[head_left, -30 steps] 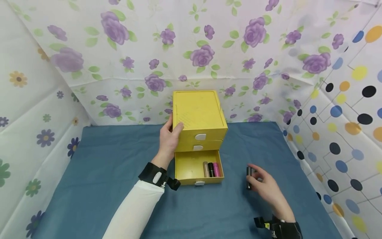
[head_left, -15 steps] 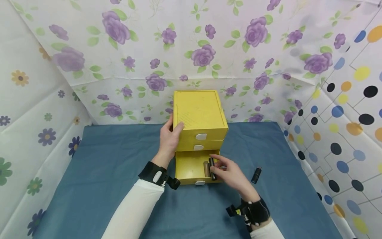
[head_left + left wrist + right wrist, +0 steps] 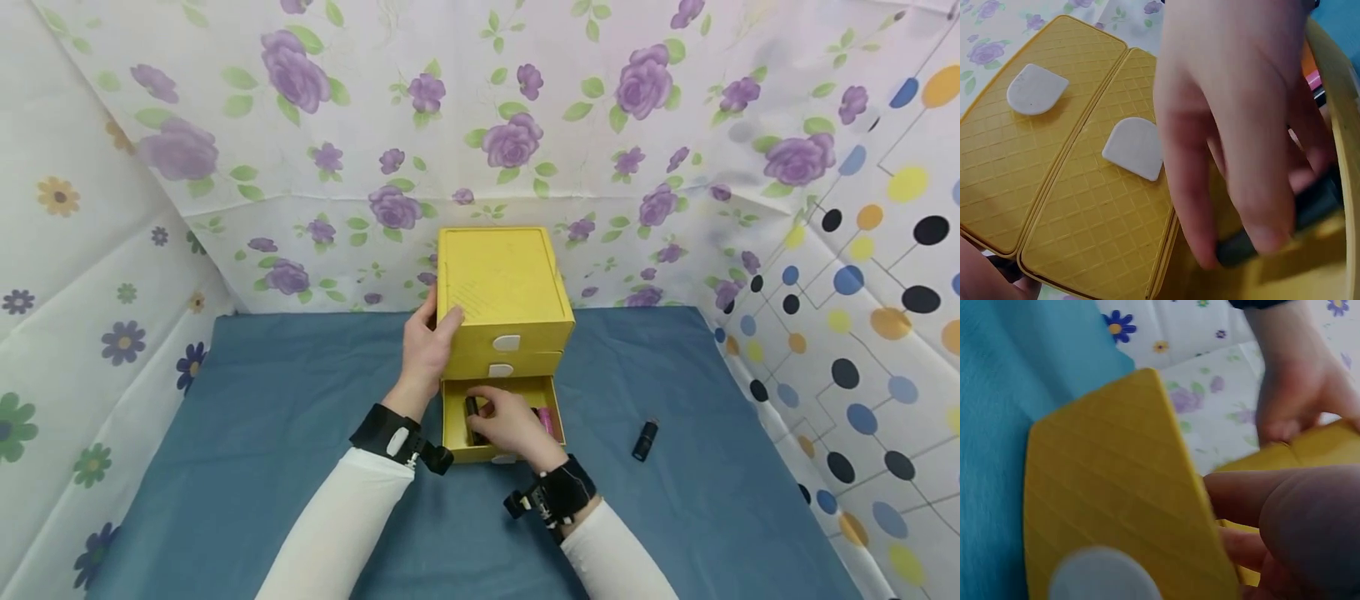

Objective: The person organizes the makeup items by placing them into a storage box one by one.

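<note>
A yellow drawer cabinet (image 3: 502, 275) stands at the back middle, its bottom drawer (image 3: 453, 442) pulled out. My left hand (image 3: 425, 350) grips the cabinet's left side, thumb over the top front edge. Inside the drawer, at its left part, my right hand (image 3: 513, 423) pinches a slim black lipstick-like tube (image 3: 472, 417). The left wrist view shows this tube (image 3: 1317, 206) tilted between thumb and fingers, low in the drawer. To the right of the right hand lies a pink tube (image 3: 546, 419); the tubes beside it are mostly hidden by the hand.
Another black tube (image 3: 645, 440) lies on the blue cloth (image 3: 300, 417) to the right of the drawer. The two upper drawers are closed, each with a white tab handle (image 3: 506, 342). Flowered sheeting (image 3: 337, 167) hangs behind the cabinet, dotted sheeting (image 3: 847, 333) at right.
My right hand has carried a black tube leftward from the cloth at right, over the drawer and into its left part. The other black tube has come into sight. My left hand stays put.
</note>
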`<state>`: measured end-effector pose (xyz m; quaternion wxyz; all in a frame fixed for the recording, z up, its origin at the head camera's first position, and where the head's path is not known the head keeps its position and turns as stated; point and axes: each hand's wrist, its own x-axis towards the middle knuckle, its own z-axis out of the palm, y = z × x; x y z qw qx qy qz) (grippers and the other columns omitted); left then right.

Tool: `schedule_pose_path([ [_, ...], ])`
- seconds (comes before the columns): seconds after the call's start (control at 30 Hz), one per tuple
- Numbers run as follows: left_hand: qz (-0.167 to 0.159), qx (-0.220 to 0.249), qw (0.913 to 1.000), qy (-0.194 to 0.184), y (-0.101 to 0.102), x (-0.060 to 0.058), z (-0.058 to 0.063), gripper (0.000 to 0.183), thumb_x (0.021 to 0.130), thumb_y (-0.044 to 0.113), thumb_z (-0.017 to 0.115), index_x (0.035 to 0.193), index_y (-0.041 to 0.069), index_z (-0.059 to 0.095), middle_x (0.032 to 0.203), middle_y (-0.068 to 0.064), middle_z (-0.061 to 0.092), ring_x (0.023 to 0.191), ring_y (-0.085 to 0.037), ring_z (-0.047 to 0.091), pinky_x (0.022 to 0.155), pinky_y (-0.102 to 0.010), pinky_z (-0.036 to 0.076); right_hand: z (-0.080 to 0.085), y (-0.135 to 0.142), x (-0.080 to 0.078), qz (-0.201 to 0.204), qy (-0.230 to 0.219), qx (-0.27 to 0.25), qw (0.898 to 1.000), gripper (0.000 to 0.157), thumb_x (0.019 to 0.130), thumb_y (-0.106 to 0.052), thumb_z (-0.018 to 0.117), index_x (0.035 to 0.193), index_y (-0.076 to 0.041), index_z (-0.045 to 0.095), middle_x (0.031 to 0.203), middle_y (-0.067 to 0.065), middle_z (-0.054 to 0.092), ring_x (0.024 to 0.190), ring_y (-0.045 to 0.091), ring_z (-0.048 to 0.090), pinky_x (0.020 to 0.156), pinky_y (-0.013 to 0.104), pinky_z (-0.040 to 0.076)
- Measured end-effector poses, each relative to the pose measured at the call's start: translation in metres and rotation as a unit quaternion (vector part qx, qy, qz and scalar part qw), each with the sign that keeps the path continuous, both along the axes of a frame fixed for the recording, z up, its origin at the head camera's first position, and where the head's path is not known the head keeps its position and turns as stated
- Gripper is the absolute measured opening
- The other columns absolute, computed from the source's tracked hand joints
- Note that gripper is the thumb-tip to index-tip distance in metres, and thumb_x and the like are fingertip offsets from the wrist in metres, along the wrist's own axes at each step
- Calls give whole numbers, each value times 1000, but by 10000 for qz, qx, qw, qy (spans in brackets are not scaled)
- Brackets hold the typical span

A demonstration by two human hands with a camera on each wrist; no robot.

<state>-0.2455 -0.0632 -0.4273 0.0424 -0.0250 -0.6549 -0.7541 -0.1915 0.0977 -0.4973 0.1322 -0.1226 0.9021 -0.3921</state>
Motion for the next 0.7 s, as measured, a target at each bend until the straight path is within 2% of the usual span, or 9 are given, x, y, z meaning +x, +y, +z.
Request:
schedule_pose_path([
  [0.13, 74, -65, 10000, 10, 2, 0, -2, 64, 100, 32, 59, 155, 25, 28, 158, 6, 29, 129, -14, 44, 108, -41, 40, -4, -12, 0, 262, -5, 166, 9995, 41, 90, -22, 70, 130, -15, 63, 79, 0, 63, 64, 14, 57, 49, 26, 44],
  [0.23, 112, -67, 9999, 41, 2, 1, -1, 64, 99, 32, 60, 155, 24, 29, 158, 6, 30, 129, -13, 45, 108, -41, 40, -6, -18, 0, 387, 15, 256, 9989, 41, 89, -21, 71, 128, -13, 64, 79, 2, 62, 64, 15, 55, 49, 26, 42],
  [0.43, 192, -32, 9998, 60, 2, 0, -2, 63, 99, 30, 61, 154, 24, 32, 156, 7, 34, 125, -11, 48, 105, -39, 43, -12, -22, -3, 468, 55, 409, 9980, 38, 88, -28, 73, 125, -17, 66, 86, -2, 62, 76, 15, 56, 65, 32, 41],
  [0.7, 208, -118, 9997, 17, 3, -1, -3, 64, 98, 31, 62, 154, 24, 31, 154, 5, 37, 122, -12, 49, 103, -38, 44, -16, -20, -5, 696, -92, 98, 9975, 46, 89, -28, 73, 132, -18, 63, 108, 2, 69, 81, 11, 61, 65, 29, 54],
])
